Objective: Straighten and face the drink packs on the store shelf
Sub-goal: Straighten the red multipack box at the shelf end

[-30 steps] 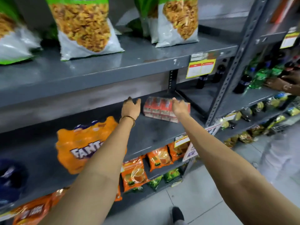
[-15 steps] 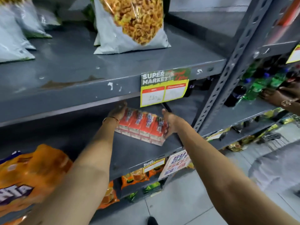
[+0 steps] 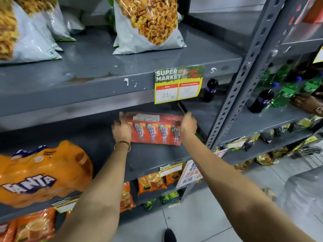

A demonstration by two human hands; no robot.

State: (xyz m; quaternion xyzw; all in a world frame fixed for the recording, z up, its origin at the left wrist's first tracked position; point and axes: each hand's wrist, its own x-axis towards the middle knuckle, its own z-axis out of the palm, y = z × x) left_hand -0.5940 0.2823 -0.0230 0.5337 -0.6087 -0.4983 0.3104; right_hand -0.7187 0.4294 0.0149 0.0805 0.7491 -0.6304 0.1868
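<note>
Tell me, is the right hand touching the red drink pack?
Touching. The head view shows the right hand wrapped over the red drink pack's right end.

Shelf (image 3: 97,79): grey painted metal, semi-gloss, chipped white in spots, rusty-brown scuff nr front edge. Upright post (image 3: 244,81): grey metal, perforated, matt. Drink pack (image 3: 155,131): red cartons under clear plastic shrink-wrap, glossy, crinkled. Orange Fanta pack (image 3: 42,173): shiny plastic film, wrinkled. Snack bags (image 3: 150,25): clear and white plastic, glossy. Price tag (image 3: 179,83): printed paper or card, slight sheen. Bottles (image 3: 283,91): plastic, dark and green, glossy. Bangle (image 3: 123,144) on wrist: thin metal, gold-toned. Floor (image 3: 201,215): pale tiles, smooth, low sheen.
</note>
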